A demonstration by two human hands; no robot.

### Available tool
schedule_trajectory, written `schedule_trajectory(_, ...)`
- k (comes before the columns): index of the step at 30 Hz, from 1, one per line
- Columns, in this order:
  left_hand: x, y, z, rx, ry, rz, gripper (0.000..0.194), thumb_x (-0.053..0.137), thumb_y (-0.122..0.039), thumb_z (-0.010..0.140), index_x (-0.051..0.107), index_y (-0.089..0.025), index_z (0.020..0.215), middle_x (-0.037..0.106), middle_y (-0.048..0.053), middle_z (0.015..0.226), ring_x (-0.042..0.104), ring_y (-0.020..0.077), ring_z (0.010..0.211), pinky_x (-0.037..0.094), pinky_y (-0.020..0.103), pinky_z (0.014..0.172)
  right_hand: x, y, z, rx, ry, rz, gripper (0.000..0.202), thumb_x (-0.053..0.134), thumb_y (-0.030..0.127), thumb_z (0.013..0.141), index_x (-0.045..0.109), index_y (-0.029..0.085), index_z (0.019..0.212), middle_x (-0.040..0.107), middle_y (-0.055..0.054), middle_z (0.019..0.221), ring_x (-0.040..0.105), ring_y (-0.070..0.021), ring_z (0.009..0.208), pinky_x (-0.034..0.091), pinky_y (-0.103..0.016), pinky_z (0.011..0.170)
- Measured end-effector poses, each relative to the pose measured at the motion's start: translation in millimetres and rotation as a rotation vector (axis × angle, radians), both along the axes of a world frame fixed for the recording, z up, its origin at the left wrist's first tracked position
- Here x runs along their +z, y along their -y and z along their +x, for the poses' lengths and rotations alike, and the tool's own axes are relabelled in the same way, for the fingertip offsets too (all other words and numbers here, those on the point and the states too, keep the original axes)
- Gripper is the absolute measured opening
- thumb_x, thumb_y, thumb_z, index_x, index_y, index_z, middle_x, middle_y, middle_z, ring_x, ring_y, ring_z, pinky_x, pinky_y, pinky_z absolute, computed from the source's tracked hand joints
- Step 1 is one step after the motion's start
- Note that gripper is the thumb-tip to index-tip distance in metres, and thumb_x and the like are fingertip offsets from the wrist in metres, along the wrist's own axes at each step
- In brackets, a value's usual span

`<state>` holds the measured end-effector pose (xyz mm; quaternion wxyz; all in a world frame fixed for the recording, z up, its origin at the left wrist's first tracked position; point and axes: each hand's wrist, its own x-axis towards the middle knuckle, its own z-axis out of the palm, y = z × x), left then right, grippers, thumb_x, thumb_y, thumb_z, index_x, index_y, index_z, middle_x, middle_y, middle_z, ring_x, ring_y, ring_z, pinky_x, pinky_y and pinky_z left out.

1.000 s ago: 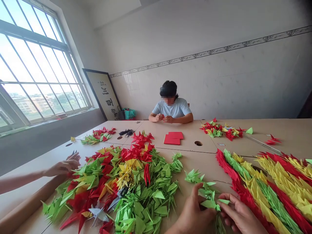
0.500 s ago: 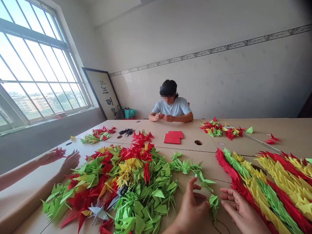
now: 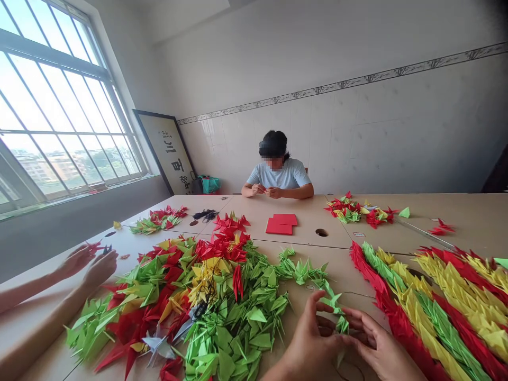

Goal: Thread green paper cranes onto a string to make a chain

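Observation:
A green paper crane on a dark string sits between my two hands near the table's front edge. My left hand has its fingers curled around it from the left. From the right, my right hand closes on the same crane, its thumb reaching toward my left fingertips. Part of the crane is hidden behind the fingers. Beyond them, a strand of green paper cranes runs back to the left. A large pile of green cranes lies left of my hands.
Rows of red, yellow and green strung cranes lie at the right. A co-worker's hands at the left hold a red paper piece and something dark. Opposite sits another person, behind red paper sheets. The table has a round hole.
My hands have come together from either side and closed on the green crane that hung between them. The co-worker's hands at the left have moved slightly farther left.

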<state>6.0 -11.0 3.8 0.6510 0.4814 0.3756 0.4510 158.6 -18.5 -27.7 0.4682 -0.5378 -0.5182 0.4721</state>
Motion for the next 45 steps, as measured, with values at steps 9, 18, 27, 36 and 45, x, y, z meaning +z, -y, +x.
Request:
schedule_trajectory(9, 0.3, 0.6, -0.7, -0.011, -0.059, 0.023, 0.065, 0.065, -0.007, 0.053, 0.048, -0.022, 0.114, 0.052, 0.005, 0.108, 0.051, 0.0134, 0.079, 0.039, 0.022, 0.061, 17.0, 3.9, 0.1, -0.131, 0.062, 0.046, 0.03, 0.066, 0.041, 0.061, 0.058, 0.023, 0.085, 0.072, -0.007, 0.087, 0.066, -0.0259, 0.087, 0.054, -0.031, 0.073)
schedule_trajectory(18, 2.6, 2.1, -0.3, -0.069, -0.158, 0.053, 0.049, 0.06, -0.004, 0.053, 0.054, -0.018, 0.1, 0.051, -0.002, 0.082, 0.046, 0.0094, 0.066, 0.034, 0.02, 0.055, 38.9, 11.8, -6.1, -0.18, -0.05, -0.115, 0.032, 0.062, 0.047, 0.064, 0.057, 0.024, 0.085, 0.072, -0.005, 0.082, 0.066, -0.0269, 0.088, 0.054, -0.03, 0.071)
schedule_trajectory(27, 7.1, 2.8, 0.2, 0.05, -0.232, 0.063, 0.018, 0.067, -0.018, 0.061, 0.063, -0.014, 0.078, 0.054, -0.001, 0.07, 0.046, 0.0109, 0.064, 0.036, 0.022, 0.059, 34.8, 8.7, -4.5, -0.014, -0.092, -0.146, 0.023, 0.064, 0.043, 0.062, 0.062, 0.023, 0.074, 0.073, -0.003, 0.082, 0.066, -0.0238, 0.08, 0.053, -0.027, 0.068)
schedule_trajectory(36, 2.1, 1.3, 4.7, 0.046, -0.18, -0.019, 0.027, 0.06, -0.002, 0.053, 0.06, -0.013, 0.077, 0.052, -0.003, 0.066, 0.047, 0.0086, 0.059, 0.035, 0.018, 0.052, 35.3, 9.8, -4.8, 0.03, 0.017, -0.088, 0.016, 0.062, 0.038, 0.064, 0.065, 0.024, 0.07, 0.074, -0.002, 0.077, 0.066, -0.0222, 0.071, 0.052, -0.025, 0.065)
schedule_trajectory(45, 6.7, 0.8, 2.7, 0.156, -0.292, 0.033, 0.029, 0.043, 0.005, 0.057, 0.064, -0.014, 0.066, 0.056, -0.001, 0.063, 0.047, 0.0118, 0.064, 0.036, 0.022, 0.061, 22.7, 8.9, -2.3, 0.034, 0.241, -0.027, 0.021, 0.054, 0.043, 0.068, 0.062, 0.024, 0.072, 0.072, -0.003, 0.074, 0.064, -0.021, 0.066, 0.05, -0.024, 0.06)
